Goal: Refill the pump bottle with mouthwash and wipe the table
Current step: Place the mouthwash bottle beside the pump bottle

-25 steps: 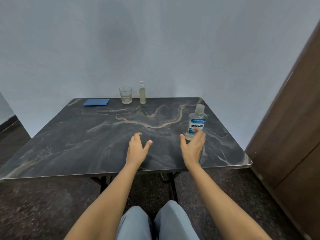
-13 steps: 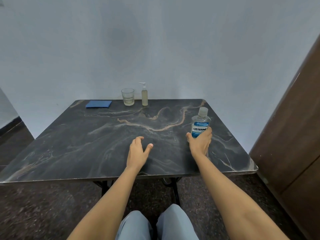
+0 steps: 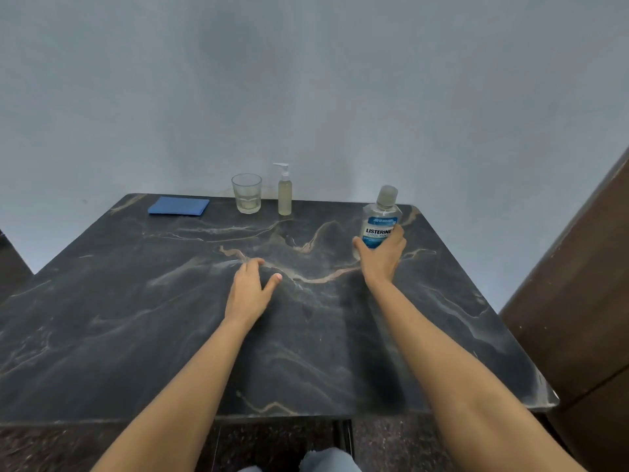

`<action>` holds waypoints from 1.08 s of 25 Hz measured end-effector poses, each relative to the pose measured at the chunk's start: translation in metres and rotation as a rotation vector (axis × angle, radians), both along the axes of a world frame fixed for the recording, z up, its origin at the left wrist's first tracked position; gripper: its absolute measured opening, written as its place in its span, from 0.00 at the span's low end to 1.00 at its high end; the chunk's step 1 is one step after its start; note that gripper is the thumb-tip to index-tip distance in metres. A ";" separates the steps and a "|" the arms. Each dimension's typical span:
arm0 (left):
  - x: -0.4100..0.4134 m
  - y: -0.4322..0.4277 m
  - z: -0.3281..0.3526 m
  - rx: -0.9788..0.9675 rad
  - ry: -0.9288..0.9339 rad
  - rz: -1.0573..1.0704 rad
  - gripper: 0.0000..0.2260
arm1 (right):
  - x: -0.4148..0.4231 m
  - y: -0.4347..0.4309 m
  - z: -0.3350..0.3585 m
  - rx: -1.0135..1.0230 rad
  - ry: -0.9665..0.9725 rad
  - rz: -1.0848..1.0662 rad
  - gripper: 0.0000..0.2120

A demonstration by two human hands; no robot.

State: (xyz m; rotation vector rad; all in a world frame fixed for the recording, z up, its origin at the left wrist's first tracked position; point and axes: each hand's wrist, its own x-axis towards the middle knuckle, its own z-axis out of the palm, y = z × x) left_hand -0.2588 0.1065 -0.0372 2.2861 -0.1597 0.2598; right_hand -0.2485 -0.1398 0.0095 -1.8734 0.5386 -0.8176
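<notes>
A clear mouthwash bottle (image 3: 381,212) with a blue label and a clear cap stands upright at the right side of the dark marble table (image 3: 136,318). My right hand (image 3: 383,258) grips its lower part, thumb on the left and fingers round the right. My left hand (image 3: 250,291) hovers open over the middle of the table, fingers relaxed, holding nothing. A small pump bottle (image 3: 284,192) with a white pump and pale yellowish liquid stands at the far edge. A folded blue cloth (image 3: 178,206) lies at the far left.
A drinking glass (image 3: 246,197) stands just left of the pump bottle. A pale wall runs right behind the table's far edge. A brown wooden door or cabinet (image 3: 578,301) stands close to the table's right side. My knees show below the near edge.
My right hand has closed round the mouthwash bottle, which it was only reaching a second ago. The view has moved closer over the table. My left hand stays open over the middle.
</notes>
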 end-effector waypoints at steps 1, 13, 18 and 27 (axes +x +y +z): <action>0.018 0.003 -0.001 0.007 -0.003 0.005 0.23 | 0.023 0.001 0.001 0.008 -0.008 0.008 0.38; 0.172 0.003 -0.015 0.120 -0.072 -0.023 0.23 | 0.225 0.008 -0.029 -0.060 0.013 0.056 0.35; 0.191 -0.003 -0.020 0.215 -0.092 -0.020 0.22 | 0.247 0.010 -0.040 -0.090 0.008 0.009 0.34; 0.166 0.028 -0.011 0.091 -0.033 0.034 0.21 | 0.223 0.021 -0.031 -0.143 0.141 -0.090 0.37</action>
